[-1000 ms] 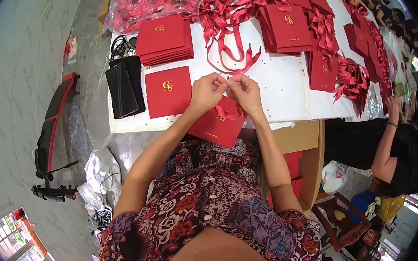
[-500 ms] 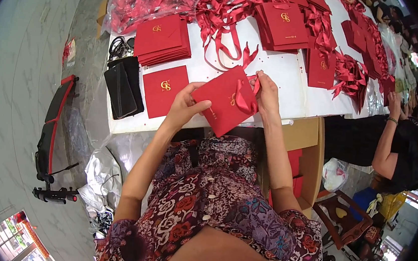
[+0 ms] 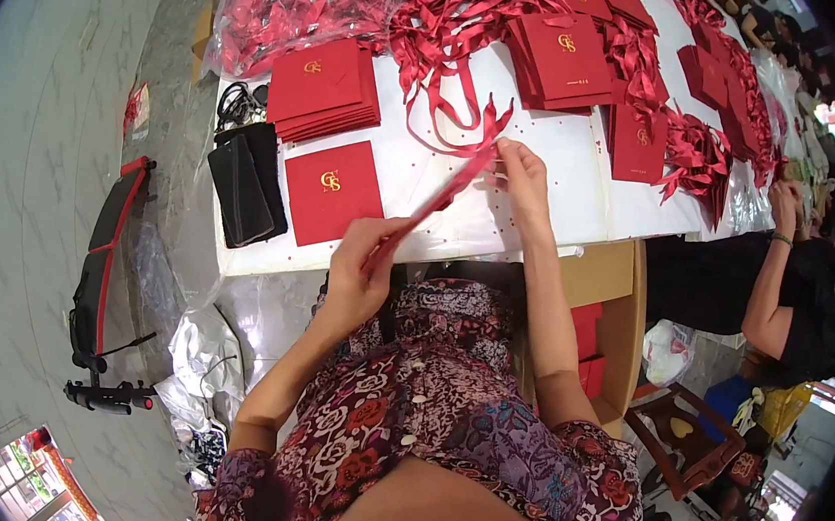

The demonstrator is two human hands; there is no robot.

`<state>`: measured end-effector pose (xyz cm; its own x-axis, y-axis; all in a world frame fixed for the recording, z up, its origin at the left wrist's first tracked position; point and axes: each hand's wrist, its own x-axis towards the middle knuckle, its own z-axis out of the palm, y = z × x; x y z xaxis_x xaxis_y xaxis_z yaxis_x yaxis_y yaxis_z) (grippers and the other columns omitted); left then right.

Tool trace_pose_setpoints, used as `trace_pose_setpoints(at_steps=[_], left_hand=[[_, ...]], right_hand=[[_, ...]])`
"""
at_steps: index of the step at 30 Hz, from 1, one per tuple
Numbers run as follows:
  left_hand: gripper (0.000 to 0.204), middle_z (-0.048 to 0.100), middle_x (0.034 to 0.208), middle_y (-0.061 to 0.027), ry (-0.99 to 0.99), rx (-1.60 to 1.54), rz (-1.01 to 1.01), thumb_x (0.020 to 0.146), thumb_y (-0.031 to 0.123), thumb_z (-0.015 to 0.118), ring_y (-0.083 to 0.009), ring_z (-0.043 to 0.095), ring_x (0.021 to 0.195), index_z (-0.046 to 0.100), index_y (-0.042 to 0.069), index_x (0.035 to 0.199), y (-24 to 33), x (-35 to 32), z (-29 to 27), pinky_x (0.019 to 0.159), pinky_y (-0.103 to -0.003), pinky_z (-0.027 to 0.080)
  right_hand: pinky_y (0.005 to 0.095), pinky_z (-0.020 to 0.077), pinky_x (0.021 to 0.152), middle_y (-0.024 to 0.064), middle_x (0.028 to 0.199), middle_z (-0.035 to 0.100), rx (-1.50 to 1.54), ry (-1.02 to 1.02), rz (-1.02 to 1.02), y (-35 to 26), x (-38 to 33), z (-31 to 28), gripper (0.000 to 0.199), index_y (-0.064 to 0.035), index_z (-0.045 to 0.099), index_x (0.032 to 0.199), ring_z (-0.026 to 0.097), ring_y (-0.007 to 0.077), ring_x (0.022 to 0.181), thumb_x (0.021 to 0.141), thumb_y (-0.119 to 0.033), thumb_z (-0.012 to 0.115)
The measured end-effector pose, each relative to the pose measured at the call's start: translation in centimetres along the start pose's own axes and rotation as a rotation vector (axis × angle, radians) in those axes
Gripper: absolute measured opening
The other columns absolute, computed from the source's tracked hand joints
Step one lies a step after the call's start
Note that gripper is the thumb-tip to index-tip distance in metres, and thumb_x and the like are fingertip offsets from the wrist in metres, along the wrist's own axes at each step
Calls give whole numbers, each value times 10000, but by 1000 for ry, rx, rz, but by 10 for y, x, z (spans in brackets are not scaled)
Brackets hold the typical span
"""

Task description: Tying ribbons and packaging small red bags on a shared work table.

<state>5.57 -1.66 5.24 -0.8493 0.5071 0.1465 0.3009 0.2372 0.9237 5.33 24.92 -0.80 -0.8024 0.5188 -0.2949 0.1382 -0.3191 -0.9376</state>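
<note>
A flat red paper gift bag [image 3: 435, 205] is held over the table's front edge, turned nearly edge-on, so its printed face is hidden. My left hand [image 3: 356, 273] is closed on its lower left end, thumb and fingers on opposite sides. At its upper right end my right hand [image 3: 523, 182] pinches the red ribbon; the fingertips partly cover this spot. Left of the held bag, a single red bag [image 3: 331, 214] with a gold emblem lies flat on the table. Behind that is a stack of red bags [image 3: 326, 81]. Loose red ribbons [image 3: 444, 92] trail from a heap toward my right hand.
A black phone or case [image 3: 241, 188] and coiled cable lie at the table's left edge. Ribbons fill a clear plastic bag [image 3: 296, 8] at the back. More red bags [image 3: 562, 63] are stacked right. An open carton [image 3: 617, 330] stands below. A co-worker's arm [image 3: 772, 285] is far right.
The held bag has turned from showing its printed face to nearly edge-on. My left hand has moved slightly lower and rolled over; my right hand has shifted slightly left and down.
</note>
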Motion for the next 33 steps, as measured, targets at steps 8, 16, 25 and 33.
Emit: trace_pose_setpoints(at_steps=[8,16,25,33], left_hand=[[592,519,1256,-146,-139,753,302,697,-12,619,-352,481,1188,537,45,1280,-37,-7,31,993,-479,384],[618,541,1214,-172,-230,456,149,800,304,769,-357,493,1146,548,52,1319,-39,11,43,985,-458,395],[235,701,922,-28,-148,-617,-348,991,132,579,-61,633,815,672,-26,1139,-63,40,78,684,-203,498],[195,705,918,-36,-65,-787,-505,964,99,612,-68,637,798,678,6,1123,-58,29,79,701,-212,498]], right_hand=[[338,499,636,116,724,663,-859,295,-278,13,56,-12,322,3,674,882,651,218,684,904,-318,660],[296,509,689,94,766,643,-488,36,-450,5,27,-12,115,-24,602,885,635,170,702,875,-128,651],[284,507,667,84,779,609,-620,-456,-435,6,-78,9,119,-9,574,919,602,166,697,859,-64,661],[238,482,651,27,825,624,-403,-394,-126,22,-84,9,142,-4,580,970,570,58,747,932,-112,664]])
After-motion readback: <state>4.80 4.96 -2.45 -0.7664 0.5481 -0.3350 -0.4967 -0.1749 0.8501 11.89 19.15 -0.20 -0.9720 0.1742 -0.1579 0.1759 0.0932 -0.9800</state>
